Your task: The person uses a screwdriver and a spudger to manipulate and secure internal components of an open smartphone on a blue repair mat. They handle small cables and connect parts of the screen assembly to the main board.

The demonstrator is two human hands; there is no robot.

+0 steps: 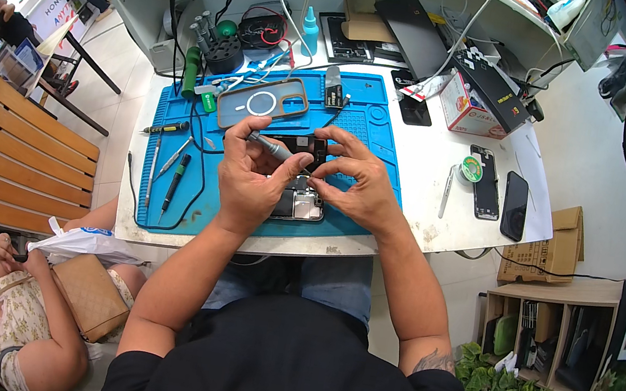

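My left hand (247, 186) is closed round a grey screwdriver (272, 146), its shaft slanting down to the right. Under both hands lies an opened smartphone (300, 205), its silvery insides exposed. A dark phone panel (300, 143) shows just beyond it, partly covered by my fingers. My right hand (365, 185) curls in from the right, thumb and fingers drawn together beside the panel and the screwdriver's tip. What they pinch is too small or hidden to tell. The phone rests on a blue repair mat (375, 132).
A clear phone case (262, 104) lies beyond my hands. Several screwdrivers and tweezers lie left, with a black cable (201, 187). To the right are a solder reel (471, 169), phone screen (487, 185) and dark phone (515, 205). A person (36, 316) sits at lower left.
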